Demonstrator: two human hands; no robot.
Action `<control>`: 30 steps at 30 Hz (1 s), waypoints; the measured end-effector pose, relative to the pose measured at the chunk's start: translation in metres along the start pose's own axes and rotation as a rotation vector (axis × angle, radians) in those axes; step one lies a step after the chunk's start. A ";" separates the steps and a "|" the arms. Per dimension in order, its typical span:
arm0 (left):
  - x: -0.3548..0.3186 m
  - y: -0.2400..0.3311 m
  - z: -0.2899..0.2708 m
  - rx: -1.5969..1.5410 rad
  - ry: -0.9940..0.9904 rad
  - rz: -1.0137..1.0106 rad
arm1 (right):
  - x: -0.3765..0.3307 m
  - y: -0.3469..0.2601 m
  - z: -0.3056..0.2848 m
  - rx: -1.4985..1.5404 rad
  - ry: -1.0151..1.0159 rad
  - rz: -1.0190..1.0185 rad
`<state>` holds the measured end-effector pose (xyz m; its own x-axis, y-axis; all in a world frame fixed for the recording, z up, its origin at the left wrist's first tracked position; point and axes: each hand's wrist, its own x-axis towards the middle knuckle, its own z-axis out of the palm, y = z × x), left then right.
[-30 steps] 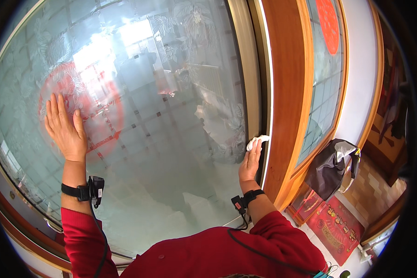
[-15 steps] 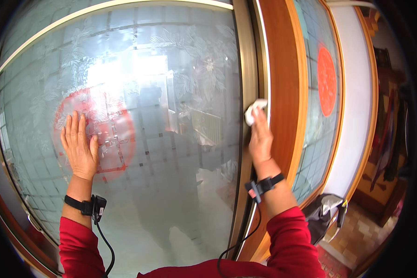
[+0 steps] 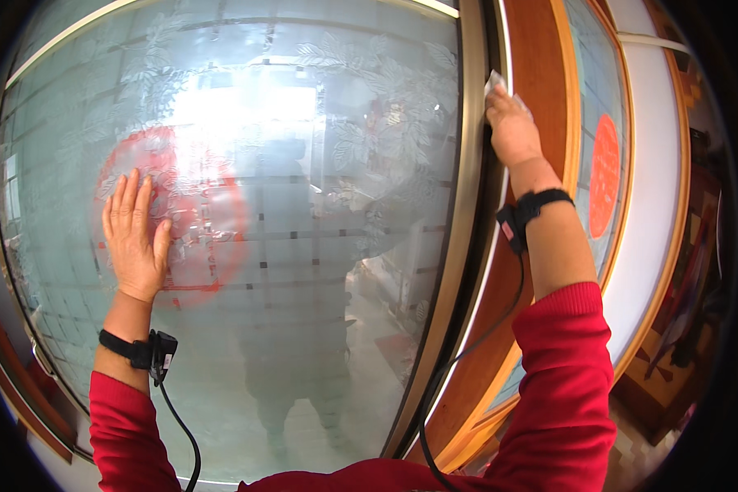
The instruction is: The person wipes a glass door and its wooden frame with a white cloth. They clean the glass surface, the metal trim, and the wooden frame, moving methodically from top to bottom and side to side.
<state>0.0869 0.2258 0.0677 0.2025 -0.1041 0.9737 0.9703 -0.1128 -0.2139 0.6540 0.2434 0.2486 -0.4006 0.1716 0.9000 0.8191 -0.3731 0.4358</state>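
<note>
A large frosted glass door panel (image 3: pixel 328 271) with etched leaves and a checked pattern fills the middle of the view. My left hand (image 3: pixel 135 234) lies flat on it, fingers stretched out, over the left part of a round red decal (image 3: pixel 221 197). At the panel's right edge runs a brass-coloured metal frame (image 3: pixel 467 156), with a dark gap beside it. My right hand (image 3: pixel 515 131) is closed on a crumpled white cloth (image 3: pixel 495 83), high up against the dark gap and the white edge strip next to the wooden frame. Part of the cloth is hidden by my fingers.
Right of the gap stands an orange-brown wooden door frame (image 3: pixel 541 74). Beyond it are another glass pane with a red round decal (image 3: pixel 604 176) and a white wall panel (image 3: pixel 652 123). Black straps with small devices and cables sit on both my wrists.
My right hand has moved up along the door's edge with the white cloth. My left hand stays flat on the glass, and the whole view has shifted somewhat.
</note>
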 end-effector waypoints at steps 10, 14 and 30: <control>0.000 0.003 -0.003 0.010 -0.044 -0.017 | 0.051 0.075 -0.054 -0.141 0.203 -0.020; -0.001 0.003 -0.004 0.003 -0.037 -0.034 | 0.075 0.061 -0.050 -0.414 -0.265 0.048; -0.002 -0.008 0.007 -0.014 0.018 0.029 | -0.275 -0.077 -0.095 0.085 -0.717 -0.479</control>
<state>0.0793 0.2337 0.0678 0.2280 -0.1258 0.9655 0.9622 -0.1228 -0.2432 0.6623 0.1381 -0.0330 -0.3785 0.8370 0.3951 0.6673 -0.0491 0.7432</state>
